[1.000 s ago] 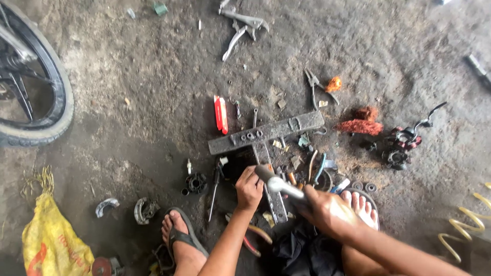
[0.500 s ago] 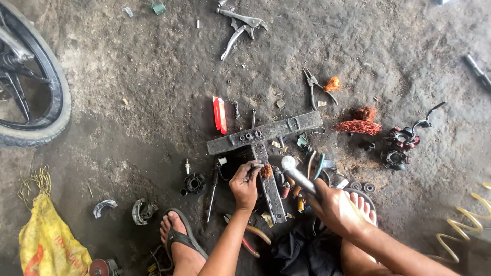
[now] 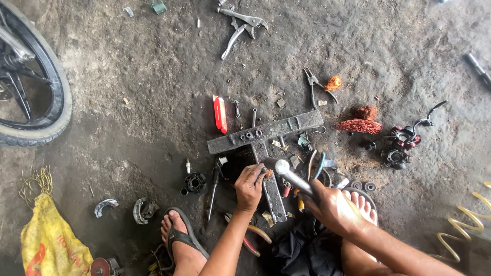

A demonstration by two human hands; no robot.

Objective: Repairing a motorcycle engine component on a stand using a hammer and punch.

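My right hand [image 3: 331,208] grips the handle of a hammer [image 3: 287,171], whose round steel head sits just over the stem of a T-shaped steel bar [image 3: 266,132] lying on the concrete floor. My left hand [image 3: 250,186] pinches a small part against that stem, right under the hammer head; the part is mostly hidden by my fingers. Both my feet in sandals [image 3: 179,236] flank the stem.
Scattered around: a red tool [image 3: 220,113], locking pliers [image 3: 240,26], pliers with an orange handle [image 3: 319,86], copper wire coil [image 3: 359,123], a stator [image 3: 398,145], a black gear part [image 3: 195,182], a screwdriver [image 3: 213,194]. A motorcycle wheel [image 3: 38,92] stands left, a yellow sack [image 3: 48,244] lower left.
The hammer was down near the stem, lifted up and right, and is now back down over the part held by my left hand. My left hand stayed on the stem.
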